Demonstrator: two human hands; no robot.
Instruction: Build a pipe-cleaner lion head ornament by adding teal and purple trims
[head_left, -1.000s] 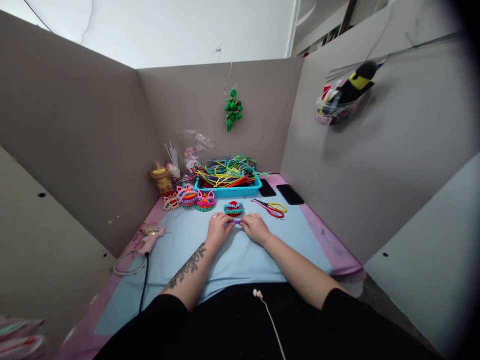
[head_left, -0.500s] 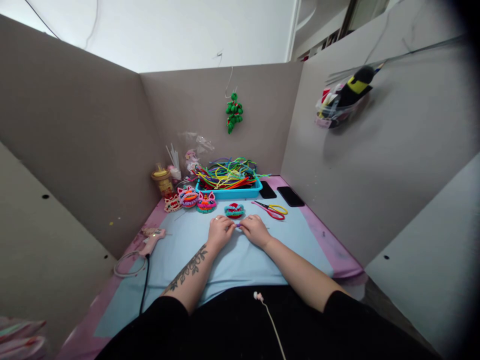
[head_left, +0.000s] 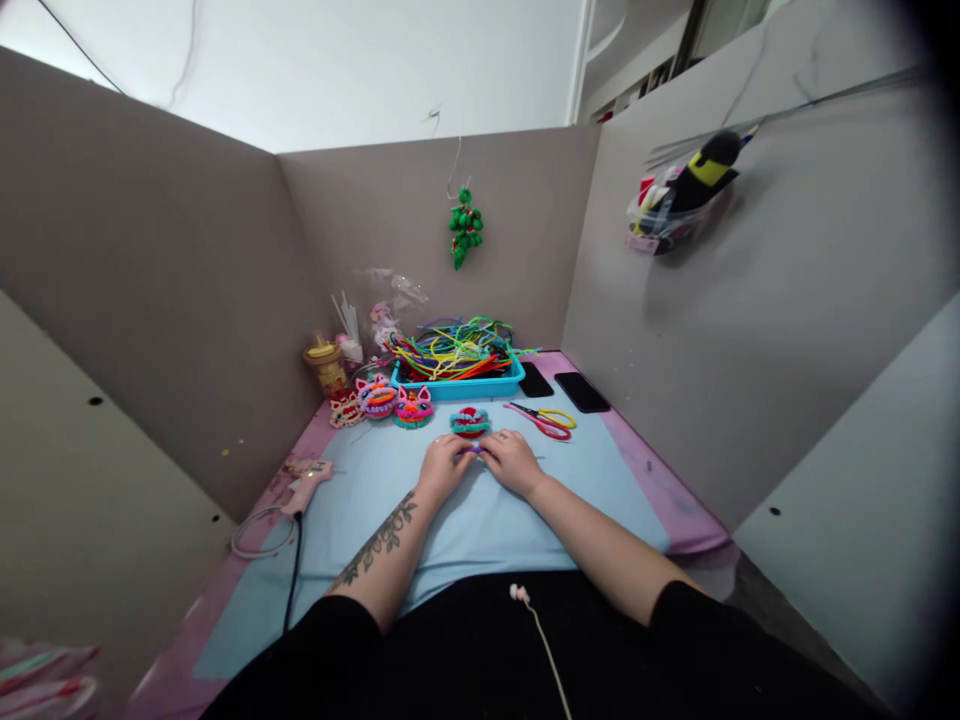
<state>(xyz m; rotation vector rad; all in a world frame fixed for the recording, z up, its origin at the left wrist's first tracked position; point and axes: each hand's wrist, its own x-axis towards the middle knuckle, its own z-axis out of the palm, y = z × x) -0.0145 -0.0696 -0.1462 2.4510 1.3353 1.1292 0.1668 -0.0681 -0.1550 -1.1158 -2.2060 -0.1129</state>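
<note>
- A person in a black top works at a table in a gray booth, both hands meeting over a light blue cloth (head_left: 600,490).
- The left hand (head_left: 444,466), below a forearm tattooed with leaves, has its fingertips pinched together on one end of a short purple piece (head_left: 475,450).
- The right hand (head_left: 512,462) grips the other end, its thumb and fingers closed; the piece is too small and covered to tell its full shape.
- The purple piece sits between the two sets of fingertips, just in front of a teal and red ornament (head_left: 470,422) lying on the cloth.
- To the right of that ornament, scissors (head_left: 553,430) with red and yellow handles rest near two dark phones (head_left: 581,392).
- Behind, a blue tray (head_left: 459,388) overflows with fuzzy wires (head_left: 457,352) in yellow, green, red and purple.
- Three colorful animal faces (head_left: 414,407) line up to the left, near a lidded cup (head_left: 328,370).
- A pink glue gun (head_left: 307,487) lies at the table's left side, its dark cord trailing toward the person.
- A green decoration (head_left: 466,230) hangs on the back wall.
</note>
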